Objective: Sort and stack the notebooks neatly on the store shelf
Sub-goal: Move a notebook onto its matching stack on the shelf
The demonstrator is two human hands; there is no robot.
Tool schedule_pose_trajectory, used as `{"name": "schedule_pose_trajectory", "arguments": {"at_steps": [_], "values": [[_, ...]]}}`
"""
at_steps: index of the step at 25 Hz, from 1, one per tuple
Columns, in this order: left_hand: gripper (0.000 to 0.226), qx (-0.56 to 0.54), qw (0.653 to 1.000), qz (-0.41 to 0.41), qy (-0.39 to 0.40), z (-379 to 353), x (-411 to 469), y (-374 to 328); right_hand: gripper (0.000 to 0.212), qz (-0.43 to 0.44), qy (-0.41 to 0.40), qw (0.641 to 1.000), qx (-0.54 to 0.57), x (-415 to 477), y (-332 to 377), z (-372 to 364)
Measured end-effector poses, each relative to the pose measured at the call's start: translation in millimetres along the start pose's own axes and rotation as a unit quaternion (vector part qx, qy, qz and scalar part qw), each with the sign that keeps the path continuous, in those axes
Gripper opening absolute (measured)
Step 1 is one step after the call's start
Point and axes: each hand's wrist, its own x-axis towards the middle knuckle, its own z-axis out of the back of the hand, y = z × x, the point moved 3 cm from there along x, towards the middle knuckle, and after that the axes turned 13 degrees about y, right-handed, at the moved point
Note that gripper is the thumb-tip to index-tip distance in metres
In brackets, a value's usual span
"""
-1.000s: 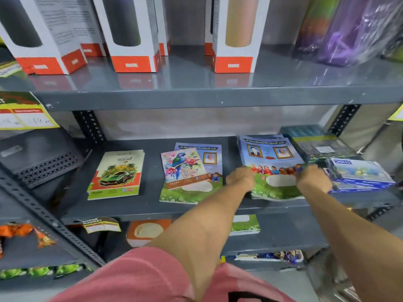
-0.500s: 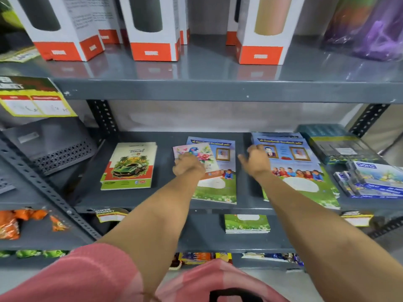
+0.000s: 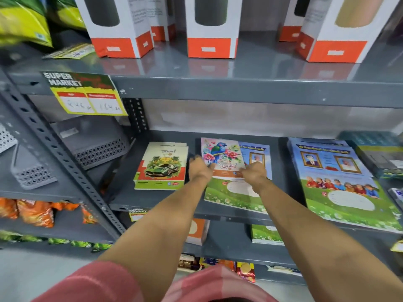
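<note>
Both hands reach onto the middle grey shelf (image 3: 157, 199) and meet at the small parrot notebook (image 3: 221, 154), whose floral cover reads "Spring". The left hand (image 3: 199, 168) is at the notebook's lower left corner, fingers curled against its edge; the right hand (image 3: 254, 172) is at its lower right corner, fingers bent over the cover. Whether either hand truly pinches the notebook or only presses on it cannot be told — the fingertips are hidden behind the knuckles.

The parrot notebook lies flat on top of a larger blue-and-green notebook (image 3: 237, 197), covering its upper left part. To the left, apart from this pile, sits a short stack of green car notebooks (image 3: 162, 165), squared up and lying flat. To the right, well apart from the hands, lies a stack of big blue-and-green notebooks (image 3: 340, 184) with portraits on the cover, its near edge overhanging the shelf front.

On the upper shelf stand white and orange boxes (image 3: 210, 29) in a row, and a yellow price tag (image 3: 87, 97) hangs from that shelf's edge — its handwriting is too blurred to read. A pink sleeve (image 3: 98, 282) shows at the bottom.
</note>
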Motion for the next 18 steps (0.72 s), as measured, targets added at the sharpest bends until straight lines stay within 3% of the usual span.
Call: {"name": "schedule_pose_trajectory", "arguments": {"at_steps": [3,6,11,15,18], "values": [[0.042,0.031,0.997,-0.059,-0.034,66.3,1.4,9.3,0.025,0.036,-0.003,0.999,0.017,-1.6,35.5,-35.9],[0.041,0.069,0.992,-0.064,-0.086,121.9,-0.4,51.8,0.029,0.057,0.042,0.997,-0.006,-12.4,72.7,-87.0],[0.046,0.212,0.975,0.060,-0.037,131.8,-13.1,117.4,0.029,0.056,0.059,0.991,-0.108,-30.6,81.4,-142.1],[0.061,0.355,0.929,0.061,-0.084,117.1,-15.7,70.1,0.040,0.067,0.038,0.985,-0.154,-30.1,77.4,-115.7],[0.058,0.364,0.928,-0.043,-0.069,83.0,-17.5,23.2,0.050,0.057,-0.054,0.959,-0.273,-25.0,55.1,-64.0]]}}
